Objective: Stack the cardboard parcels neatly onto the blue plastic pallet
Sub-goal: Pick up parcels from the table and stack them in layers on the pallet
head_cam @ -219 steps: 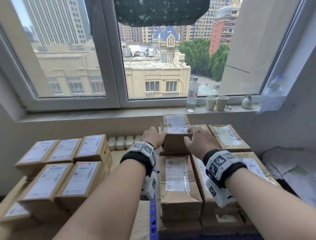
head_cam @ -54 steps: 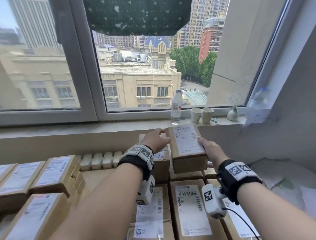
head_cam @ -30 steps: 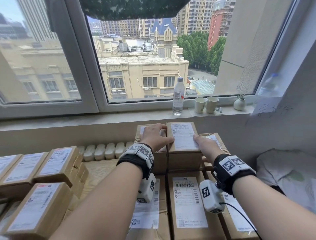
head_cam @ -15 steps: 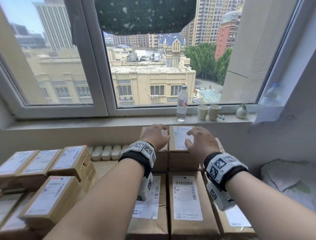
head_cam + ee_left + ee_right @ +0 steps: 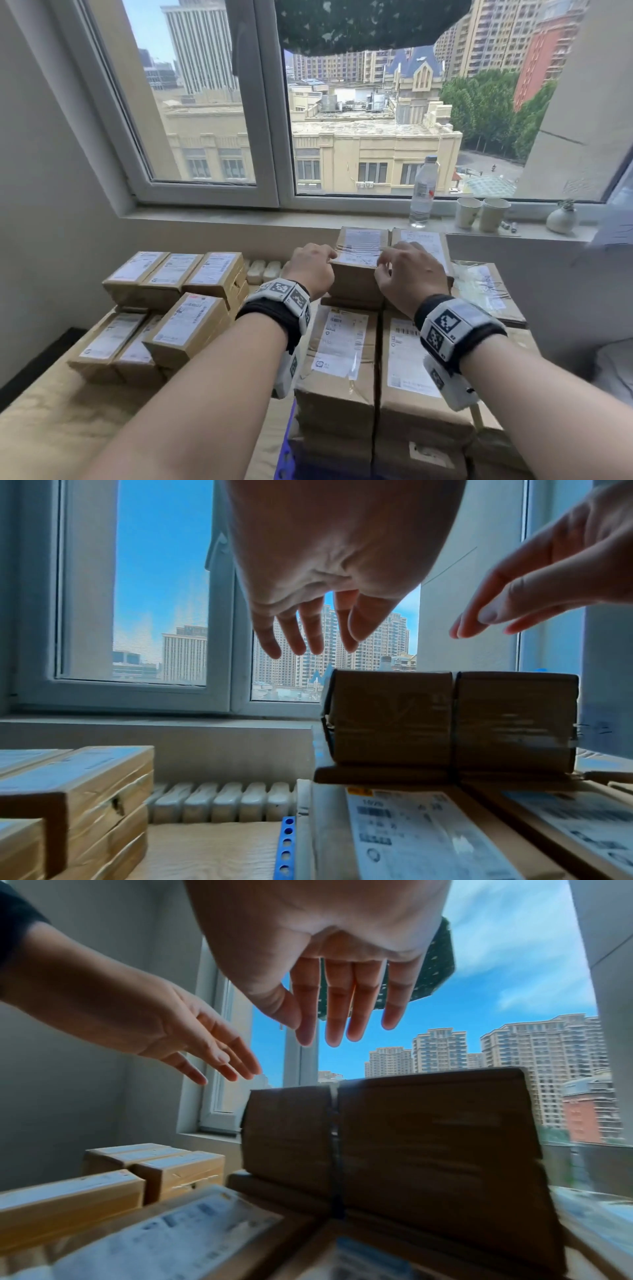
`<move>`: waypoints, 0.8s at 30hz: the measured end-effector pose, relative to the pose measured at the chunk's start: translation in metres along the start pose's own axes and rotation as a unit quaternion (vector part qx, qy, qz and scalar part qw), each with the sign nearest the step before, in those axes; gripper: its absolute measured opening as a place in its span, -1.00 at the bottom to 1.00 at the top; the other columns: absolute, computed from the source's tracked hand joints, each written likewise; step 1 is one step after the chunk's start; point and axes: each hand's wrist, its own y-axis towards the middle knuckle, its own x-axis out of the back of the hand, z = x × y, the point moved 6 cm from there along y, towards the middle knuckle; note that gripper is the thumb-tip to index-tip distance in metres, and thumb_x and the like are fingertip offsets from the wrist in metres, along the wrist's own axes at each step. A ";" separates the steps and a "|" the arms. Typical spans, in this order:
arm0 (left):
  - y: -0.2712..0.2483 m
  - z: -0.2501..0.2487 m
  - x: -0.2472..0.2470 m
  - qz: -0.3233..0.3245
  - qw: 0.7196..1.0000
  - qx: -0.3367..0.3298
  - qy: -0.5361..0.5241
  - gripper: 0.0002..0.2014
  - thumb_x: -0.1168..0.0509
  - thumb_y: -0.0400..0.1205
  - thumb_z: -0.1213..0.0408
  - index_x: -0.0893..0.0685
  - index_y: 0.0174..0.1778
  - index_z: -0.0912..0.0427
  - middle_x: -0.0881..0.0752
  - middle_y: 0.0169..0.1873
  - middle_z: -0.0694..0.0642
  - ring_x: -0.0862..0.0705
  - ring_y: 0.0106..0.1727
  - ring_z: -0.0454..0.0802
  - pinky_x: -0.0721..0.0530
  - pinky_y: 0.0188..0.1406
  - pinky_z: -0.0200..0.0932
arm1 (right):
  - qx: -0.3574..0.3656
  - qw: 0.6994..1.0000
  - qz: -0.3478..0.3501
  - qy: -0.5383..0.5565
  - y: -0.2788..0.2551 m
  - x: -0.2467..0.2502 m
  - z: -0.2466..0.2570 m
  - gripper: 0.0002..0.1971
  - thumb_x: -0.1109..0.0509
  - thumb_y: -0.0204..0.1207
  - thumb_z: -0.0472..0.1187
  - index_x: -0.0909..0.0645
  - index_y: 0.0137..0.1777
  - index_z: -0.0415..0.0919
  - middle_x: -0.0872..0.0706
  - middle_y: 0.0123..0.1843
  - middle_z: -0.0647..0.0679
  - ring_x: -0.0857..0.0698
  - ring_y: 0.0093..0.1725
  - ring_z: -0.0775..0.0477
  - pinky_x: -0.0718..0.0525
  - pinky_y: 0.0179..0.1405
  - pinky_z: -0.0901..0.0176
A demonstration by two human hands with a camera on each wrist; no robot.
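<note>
Both hands hovering, holding nothing, over the top parcels.

Left hand (image 5: 310,270) and right hand (image 5: 409,274) raised clear of two cardboard parcels (image 5: 390,718) side by side atop the stack on the blue pallet (image 5: 286,848); each grip loose, fingers (image 5: 337,1010) straight. More parcels (image 5: 171,308) piled left.

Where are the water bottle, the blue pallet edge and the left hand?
water bottle (image 5: 423,192): head view, on the label at mid-body.
blue pallet edge (image 5: 287,848): left wrist view, on the perforated blue strip beside the parcels.
left hand (image 5: 310,267): head view, on the back of the hand.
</note>
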 end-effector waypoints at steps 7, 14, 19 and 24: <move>-0.025 0.038 0.012 -0.016 0.999 -0.008 0.043 -0.61 -0.11 0.69 0.23 -0.58 0.44 0.01 -0.57 0.42 0.12 -0.43 0.48 0.14 -0.42 0.49 0.09 | 0.016 0.999 0.035 0.009 -0.003 -0.024 0.058 -0.76 -0.23 0.60 -0.08 -0.71 -0.03 -0.13 -0.69 -0.05 -0.01 -0.60 -0.03 -0.05 -0.50 -0.15 0.14; -0.049 0.118 0.042 -0.023 0.999 0.013 0.022 -0.62 -0.11 0.70 0.24 -0.60 0.43 0.05 -0.56 0.42 0.17 -0.43 0.49 0.18 -0.39 0.53 0.10 | 0.005 0.996 0.084 0.028 -0.012 -0.059 0.139 -0.76 -0.21 0.58 -0.05 -0.71 -0.04 -0.05 -0.68 -0.01 0.02 -0.64 0.06 -0.07 -0.60 -0.01 0.08; -0.067 0.187 0.065 -0.022 0.999 0.032 0.007 -0.65 -0.13 0.71 0.21 -0.62 0.39 0.07 -0.59 0.39 0.18 -0.47 0.45 0.18 -0.44 0.49 0.09 | 0.018 0.992 0.128 -0.001 -0.020 -0.091 0.211 -0.75 -0.21 0.58 -0.07 -0.71 0.01 -0.08 -0.72 0.05 -0.03 -0.67 0.06 -0.11 -0.58 -0.06 0.09; -0.079 0.256 0.085 -0.016 0.999 0.043 -0.020 -0.66 -0.15 0.69 0.17 -0.64 0.36 0.03 -0.62 0.33 0.16 -0.51 0.41 0.17 -0.50 0.44 0.14 | -0.005 0.989 0.148 0.010 -0.021 -0.122 0.270 -0.75 -0.22 0.57 -0.06 -0.72 0.05 -0.06 -0.76 0.05 -0.04 -0.69 0.04 -0.10 -0.59 -0.09 0.11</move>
